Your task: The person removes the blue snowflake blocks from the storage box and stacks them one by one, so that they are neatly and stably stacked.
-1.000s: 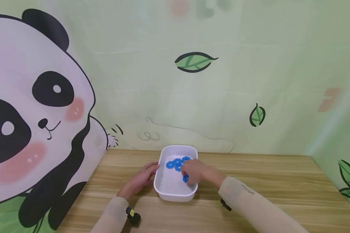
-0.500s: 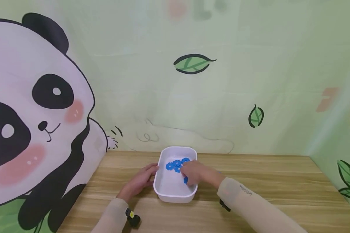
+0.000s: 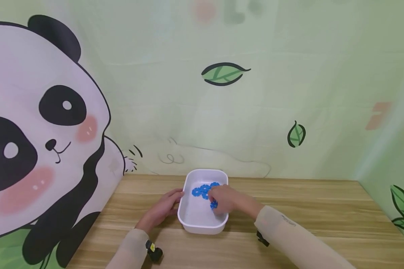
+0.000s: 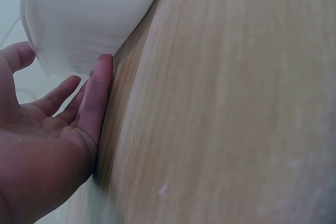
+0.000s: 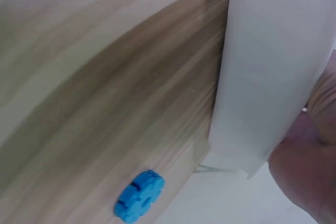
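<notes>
A white plastic tub stands on the wooden table with several blue snowflake discs lying flat toward its back. My right hand reaches over the tub's right wall. Its curled fingers pinch a blue snowflake disc low inside the tub; the wall hides that disc from the right wrist view. Against the outside of the left wall rests my left hand. In the left wrist view, the fingers of that hand extend loosely, with tips at the tub's side and rim.
On the table outside the tub's right side lies another blue snowflake disc, which the right arm covers in the head view. The wooden tabletop runs back to a printed wall with a panda.
The disc in my right fingers has turned from nearly edge-on to showing more of its face, shifting slightly. My left hand and the tub stay in place.
</notes>
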The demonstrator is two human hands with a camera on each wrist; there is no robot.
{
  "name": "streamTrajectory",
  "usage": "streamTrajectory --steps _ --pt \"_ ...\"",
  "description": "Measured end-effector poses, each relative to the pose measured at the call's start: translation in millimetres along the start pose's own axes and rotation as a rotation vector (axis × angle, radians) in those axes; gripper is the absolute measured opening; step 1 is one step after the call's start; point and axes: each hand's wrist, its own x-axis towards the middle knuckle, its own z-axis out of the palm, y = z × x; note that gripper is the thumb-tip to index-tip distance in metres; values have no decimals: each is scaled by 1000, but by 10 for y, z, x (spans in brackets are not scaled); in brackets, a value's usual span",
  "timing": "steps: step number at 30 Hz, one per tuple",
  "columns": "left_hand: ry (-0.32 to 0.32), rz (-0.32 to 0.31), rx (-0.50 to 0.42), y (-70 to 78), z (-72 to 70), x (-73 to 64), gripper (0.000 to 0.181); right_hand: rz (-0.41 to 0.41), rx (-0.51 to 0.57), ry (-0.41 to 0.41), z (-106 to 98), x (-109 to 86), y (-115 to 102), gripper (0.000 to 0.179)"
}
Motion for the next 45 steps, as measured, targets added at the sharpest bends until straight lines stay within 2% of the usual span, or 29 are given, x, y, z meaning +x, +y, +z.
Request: streamTrajectory --steps 7,12,16,19,23,31,36,45 --pt "-2 -4 -5 -6 -5 10 62 -116 58 184 25 -8 56 26" --pt "-1 -2 -7 -19 -8 7 62 -169 110 285 -123 -81 76 27" --pt "4 5 -4 -24 -10 8 62 -139 147 351 -314 -220 197 27" --pt "9 7 -7 -18 -7 2 62 -70 153 384 -394 -339 363 25" --pt "1 0 -7 -8 1 -11 62 0 169 390 -395 -526 594 22" --pt "1 7 -8 20 8 -26 59 32 137 337 -171 -775 915 21" --pt "-5 13 -10 15 7 -25 59 64 136 313 -23 -839 985 23" --pt "1 5 -19 -15 -4 4 61 49 129 323 87 -892 977 24"
